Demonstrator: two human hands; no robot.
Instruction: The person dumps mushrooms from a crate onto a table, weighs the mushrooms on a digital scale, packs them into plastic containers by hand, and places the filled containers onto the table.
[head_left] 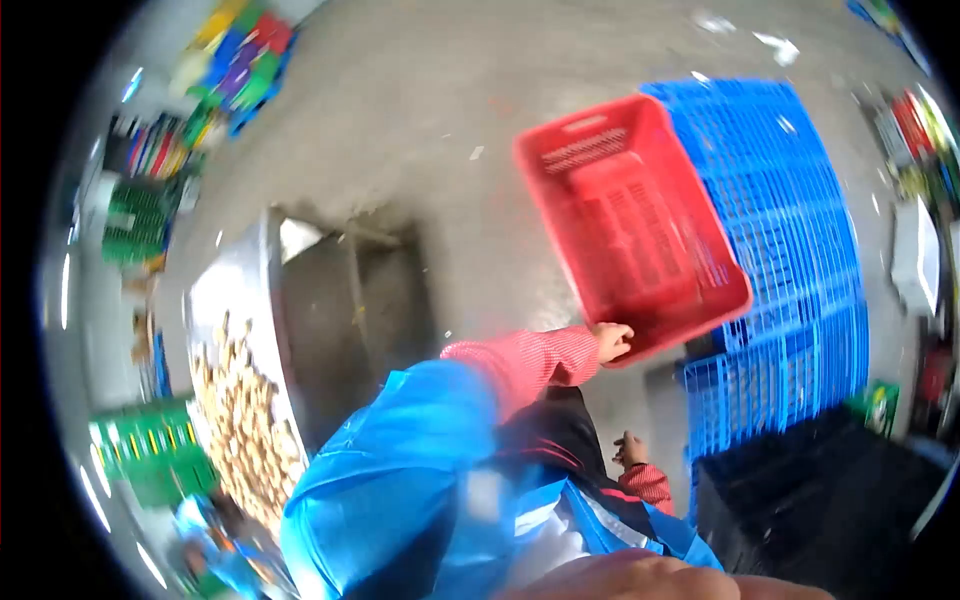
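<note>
A red plastic crate with slotted walls sits tilted in the view, its bare floor showing. Its right side is against a blue slatted plastic pallet stack. My left hand, in a red-and-white sleeve, has its fingers curled over the crate's near rim. Lower down and apart from the crate, my right hand hangs beside the blue stack, fingers somewhat apart with nothing seen in them. What holds the crate up from below is hidden.
On the left stands a metal table with many pale, elongated pieces of produce. Green crates are beyond it, near a blurred person in blue. A black box-like object stands at lower right.
</note>
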